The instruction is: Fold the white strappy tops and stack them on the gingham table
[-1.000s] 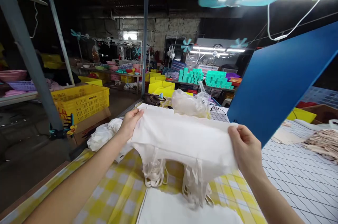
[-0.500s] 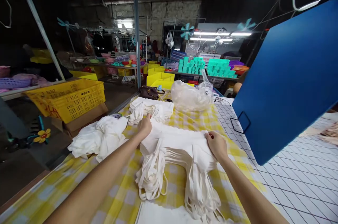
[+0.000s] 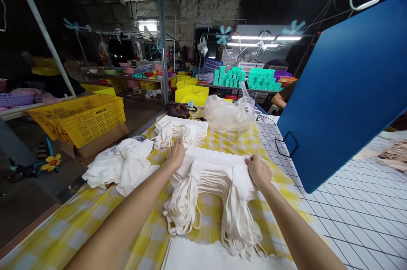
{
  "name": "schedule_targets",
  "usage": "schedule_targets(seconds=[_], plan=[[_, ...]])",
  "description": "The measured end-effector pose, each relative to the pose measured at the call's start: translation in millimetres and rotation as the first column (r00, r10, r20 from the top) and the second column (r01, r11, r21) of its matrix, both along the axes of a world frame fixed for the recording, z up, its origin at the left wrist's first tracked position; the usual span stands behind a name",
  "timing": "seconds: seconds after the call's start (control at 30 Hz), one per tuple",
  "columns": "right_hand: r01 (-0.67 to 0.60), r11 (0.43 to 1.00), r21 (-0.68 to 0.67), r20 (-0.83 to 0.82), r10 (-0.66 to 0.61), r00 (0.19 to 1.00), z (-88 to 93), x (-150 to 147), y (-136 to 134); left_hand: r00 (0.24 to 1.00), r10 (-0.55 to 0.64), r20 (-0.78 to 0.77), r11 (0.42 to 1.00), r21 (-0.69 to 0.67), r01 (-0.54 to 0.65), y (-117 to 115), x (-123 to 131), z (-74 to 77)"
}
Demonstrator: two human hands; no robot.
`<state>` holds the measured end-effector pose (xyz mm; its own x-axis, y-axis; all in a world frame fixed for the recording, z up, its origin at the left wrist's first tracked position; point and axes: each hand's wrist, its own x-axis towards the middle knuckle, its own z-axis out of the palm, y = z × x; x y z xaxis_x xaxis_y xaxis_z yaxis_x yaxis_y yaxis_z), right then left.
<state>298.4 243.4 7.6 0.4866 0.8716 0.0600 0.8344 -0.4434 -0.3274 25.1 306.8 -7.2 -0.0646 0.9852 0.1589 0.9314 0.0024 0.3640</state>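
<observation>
A stack of white cloth bags (image 3: 213, 168) lies on the yellow checked tablecloth (image 3: 95, 215), its looped handles (image 3: 235, 219) trailing toward me. My left hand (image 3: 176, 154) rests on the stack's left end, fingers together and curled over the edge. My right hand (image 3: 258, 171) presses on the stack's right end with fingers bent down onto the cloth. A second stack of white bags (image 3: 181, 129) lies just beyond, and a loose heap of white cloth (image 3: 121, 166) sits to the left.
A large blue board (image 3: 346, 87) tilts over the white gridded table (image 3: 359, 215) at right. A clear plastic bag (image 3: 227, 115) and a dark purse (image 3: 178, 110) sit at the far end. Yellow crates (image 3: 82, 119) stand left. Another person's arm (image 3: 281, 99) shows behind the board.
The stack of bags, held up in both hands a second ago, now lies flat on the tablecloth. Both hands stay on its ends and my view has tilted down.
</observation>
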Motion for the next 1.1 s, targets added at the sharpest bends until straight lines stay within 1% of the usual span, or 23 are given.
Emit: schedule_targets(seconds=[0.07, 0.2, 0.3, 0.37, 0.43, 0.5, 0.57, 0.63, 0.7, 0.77, 0.83, 0.9, 0.93, 1.0, 1.1], plan=[[0.004, 1.000, -0.006, -0.001, -0.004, 1.000, 3.0, 1.3, -4.9, 1.000, 0.023, 0.021, 1.000, 0.002, -0.023, -1.3, -6.8, 5.3], [-0.018, 0.998, 0.056, 0.030, 0.017, 0.999, 9.0, 8.9, -28.4, 0.978, 0.048, 0.204, 0.998, 0.023, -0.053, -9.1, -34.7, 15.8], [-0.066, 0.988, 0.141, 0.061, 0.058, 0.996, 10.6, 18.6, -58.5, 0.964, 0.065, 0.258, 0.998, 0.006, -0.069, -25.2, -60.3, 22.1], [-0.101, 0.976, 0.192, 0.058, 0.091, 0.994, 8.1, 26.3, -84.1, 0.965, 0.062, 0.256, 0.998, 0.003, -0.065, -41.8, -75.0, 24.1], [-0.139, 0.962, 0.236, 0.033, 0.135, 0.990, 1.7, 34.1, -114.1, 0.962, 0.036, 0.272, 0.998, 0.037, -0.048, -62.7, -85.9, 23.6], [-0.179, 0.947, 0.267, -0.010, 0.189, 0.982, -7.8, 40.7, -147.6, 0.952, -0.019, 0.305, 0.995, 0.096, -0.011, -88.4, -92.0, 19.7], [-0.207, 0.936, 0.285, -0.055, 0.232, 0.971, -18.6, 44.7, -183.2, 0.936, -0.093, 0.340, 0.988, 0.148, 0.044, -119.7, -92.6, 12.0], [-0.219, 0.932, 0.289, -0.090, 0.254, 0.963, -27.3, 44.5, -218.9, 0.915, -0.175, 0.365, 0.977, 0.178, 0.116, -157.8, -87.5, 1.5], [-0.231, 0.930, 0.285, -0.108, 0.271, 0.957, -31.7, 39.2, -252.9, 0.888, -0.268, 0.374, 0.959, 0.191, 0.210, -202.0, -78.2, -9.0], [-0.257, 0.924, 0.283, -0.114, 0.299, 0.947, -32.1, 29.5, -282.8, 0.862, -0.366, 0.350, 0.929, 0.182, 0.321, -248.6, -66.9, -16.6], [-0.288, 0.918, 0.274, -0.130, 0.332, 0.934, -31.5, 17.3, -306.9, 0.843, -0.458, 0.283, 0.889, 0.149, 0.433, -292.0, -55.3, -20.3], [-0.315, 0.913, 0.258, -0.163, 0.362, 0.918, -32.6, 4.0, -325.6, 0.832, -0.521, 0.192, 0.853, 0.099, 0.512, -327.4, -44.3, -22.0], [-0.325, 0.913, 0.247, -0.181, 0.373, 0.910, -34.1, -2.7, -333.1, 0.830, -0.536, 0.151, 0.844, 0.065, 0.533, -341.4, -38.8, -22.8], [-0.330, 0.919, 0.215, -0.200, 0.372, 0.907, -38.7, -15.9, -344.6, 0.843, -0.531, 0.085, 0.845, -0.017, 0.534, -362.0, -27.5, -24.8], [-0.298, 0.946, 0.125, -0.190, 0.318, 0.929, -46.7, -34.5, -351.2, 0.878, -0.479, 0.001, 0.870, -0.134, 0.475, -377.6, -9.9, -26.7]])
